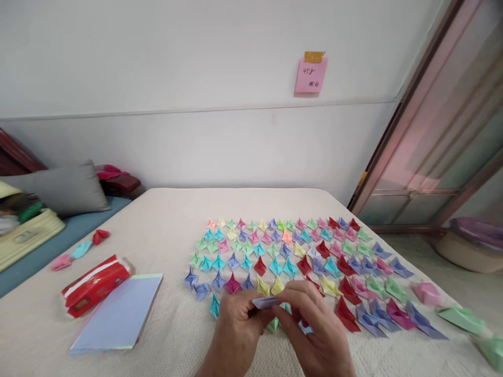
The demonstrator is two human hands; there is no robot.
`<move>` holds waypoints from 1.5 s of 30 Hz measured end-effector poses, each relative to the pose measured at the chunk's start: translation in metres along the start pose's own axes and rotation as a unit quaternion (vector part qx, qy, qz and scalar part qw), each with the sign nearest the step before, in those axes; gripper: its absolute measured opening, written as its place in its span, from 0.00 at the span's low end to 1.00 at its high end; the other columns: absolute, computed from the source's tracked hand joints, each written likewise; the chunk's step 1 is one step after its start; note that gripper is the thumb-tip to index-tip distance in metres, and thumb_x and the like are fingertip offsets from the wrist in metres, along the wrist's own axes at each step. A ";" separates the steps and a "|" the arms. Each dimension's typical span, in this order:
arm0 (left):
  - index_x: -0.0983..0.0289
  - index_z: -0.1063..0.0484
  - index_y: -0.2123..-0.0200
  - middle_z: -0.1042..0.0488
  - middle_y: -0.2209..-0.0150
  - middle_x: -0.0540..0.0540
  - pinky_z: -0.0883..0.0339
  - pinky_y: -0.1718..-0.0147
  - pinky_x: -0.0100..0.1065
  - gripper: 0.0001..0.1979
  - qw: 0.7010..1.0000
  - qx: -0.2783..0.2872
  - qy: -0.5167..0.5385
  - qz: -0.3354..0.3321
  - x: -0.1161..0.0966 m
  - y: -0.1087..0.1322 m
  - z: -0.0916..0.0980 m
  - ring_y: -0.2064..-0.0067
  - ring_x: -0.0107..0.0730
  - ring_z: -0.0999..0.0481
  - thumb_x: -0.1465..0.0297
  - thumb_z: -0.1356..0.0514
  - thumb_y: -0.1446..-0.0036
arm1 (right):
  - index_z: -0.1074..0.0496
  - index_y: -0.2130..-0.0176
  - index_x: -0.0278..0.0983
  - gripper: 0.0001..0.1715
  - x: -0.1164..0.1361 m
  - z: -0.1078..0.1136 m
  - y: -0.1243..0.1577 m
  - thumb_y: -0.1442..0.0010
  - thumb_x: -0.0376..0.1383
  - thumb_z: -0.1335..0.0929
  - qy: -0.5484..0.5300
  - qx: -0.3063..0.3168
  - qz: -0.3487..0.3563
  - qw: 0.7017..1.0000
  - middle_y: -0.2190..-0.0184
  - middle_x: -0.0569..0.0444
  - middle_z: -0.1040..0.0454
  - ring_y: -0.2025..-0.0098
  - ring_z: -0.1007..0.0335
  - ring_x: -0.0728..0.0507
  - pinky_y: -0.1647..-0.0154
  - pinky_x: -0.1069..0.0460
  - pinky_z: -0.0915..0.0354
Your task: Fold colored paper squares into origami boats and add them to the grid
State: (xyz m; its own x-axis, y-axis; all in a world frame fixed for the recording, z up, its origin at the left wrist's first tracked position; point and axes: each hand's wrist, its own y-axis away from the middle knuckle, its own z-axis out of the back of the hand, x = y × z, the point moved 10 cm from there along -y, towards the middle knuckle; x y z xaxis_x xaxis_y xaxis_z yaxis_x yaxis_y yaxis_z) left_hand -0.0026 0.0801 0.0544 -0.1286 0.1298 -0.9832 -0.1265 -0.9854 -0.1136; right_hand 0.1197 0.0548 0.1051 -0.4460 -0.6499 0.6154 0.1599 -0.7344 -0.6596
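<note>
Pinched between the fingertips of the left hand (237, 320) and right hand (317, 325), a small lilac paper (264, 302) is held over the paper boats (260, 266) (many colours). Folding seems in hand; the next move probably calls for an even crease.

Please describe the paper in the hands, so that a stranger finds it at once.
Find the large cream textured cloth, then its rows of multicoloured folded-paper boats. Over the nearest rows, the left hand and right hand pinch a small folded lavender paper. Unlike the boats, which lie on the cloth, only this one is held up.
</note>
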 end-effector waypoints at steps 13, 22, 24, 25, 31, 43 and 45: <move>0.64 0.33 0.80 0.35 0.79 0.47 0.47 0.74 0.30 0.11 0.991 0.016 -0.129 -0.010 0.002 0.000 0.003 0.74 0.28 0.37 0.76 0.41 0.46 | 0.34 0.67 0.40 0.07 -0.003 -0.023 0.005 0.41 0.28 0.36 0.105 0.097 -0.007 0.990 0.69 0.54 0.30 0.72 0.29 0.46 0.75 0.53 0.36; 0.63 0.31 0.76 0.32 0.76 0.49 0.45 0.72 0.31 0.10 0.982 0.065 -0.174 -0.031 0.004 0.004 -0.001 0.72 0.30 0.33 0.73 0.40 0.42 | 0.33 0.71 0.40 0.09 -0.023 -0.024 0.005 0.41 0.28 0.34 -0.014 0.130 -0.092 0.987 0.72 0.57 0.34 0.73 0.36 0.48 0.74 0.54 0.41; 0.63 0.29 0.76 0.31 0.76 0.49 0.45 0.72 0.31 0.09 0.981 0.062 -0.182 -0.035 0.005 0.004 -0.002 0.72 0.31 0.33 0.74 0.40 0.42 | 0.35 0.73 0.40 0.11 -0.025 -0.027 0.007 0.40 0.29 0.34 -0.018 0.136 -0.094 0.986 0.73 0.58 0.35 0.72 0.36 0.48 0.73 0.54 0.41; 0.63 0.29 0.76 0.31 0.76 0.49 0.45 0.72 0.31 0.10 0.980 0.057 -0.187 -0.035 0.005 0.003 -0.002 0.72 0.30 0.33 0.74 0.40 0.42 | 0.35 0.73 0.39 0.11 -0.025 -0.028 0.008 0.40 0.29 0.34 -0.018 0.139 -0.094 0.986 0.73 0.57 0.34 0.72 0.36 0.48 0.73 0.54 0.41; 0.64 0.30 0.77 0.36 0.78 0.47 0.48 0.73 0.30 0.11 0.991 0.061 -0.115 -0.015 0.008 0.001 0.003 0.74 0.28 0.37 0.70 0.37 0.43 | 0.36 0.74 0.39 0.10 -0.038 -0.029 0.010 0.42 0.30 0.34 -0.076 0.129 -0.173 0.974 0.75 0.58 0.36 0.73 0.39 0.48 0.73 0.53 0.44; 0.68 0.23 0.68 0.28 0.75 0.53 0.42 0.72 0.29 0.12 0.963 0.083 0.227 0.118 0.032 0.003 0.003 0.73 0.27 0.33 0.63 0.37 0.41 | 0.31 0.77 0.36 0.14 -0.071 -0.052 0.031 0.51 0.39 0.25 -0.392 0.148 -0.358 0.834 0.82 0.61 0.36 0.81 0.49 0.53 0.81 0.56 0.54; 0.67 0.24 0.66 0.28 0.73 0.53 0.41 0.72 0.29 0.10 0.955 0.100 0.245 0.132 0.032 0.004 -0.004 0.72 0.27 0.33 0.65 0.34 0.45 | 0.30 0.77 0.36 0.13 -0.067 -0.054 0.028 0.51 0.39 0.25 -0.396 0.151 -0.355 0.833 0.81 0.61 0.35 0.81 0.48 0.53 0.81 0.56 0.53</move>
State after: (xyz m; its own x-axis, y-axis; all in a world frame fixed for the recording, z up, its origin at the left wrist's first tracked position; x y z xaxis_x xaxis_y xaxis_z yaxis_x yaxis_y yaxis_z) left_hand -0.0038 0.0796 0.0216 0.2882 -0.2363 -0.9280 -0.3459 -0.9293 0.1292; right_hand 0.1065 0.0878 0.0222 0.1801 0.1310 0.9749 0.3707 -0.9270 0.0561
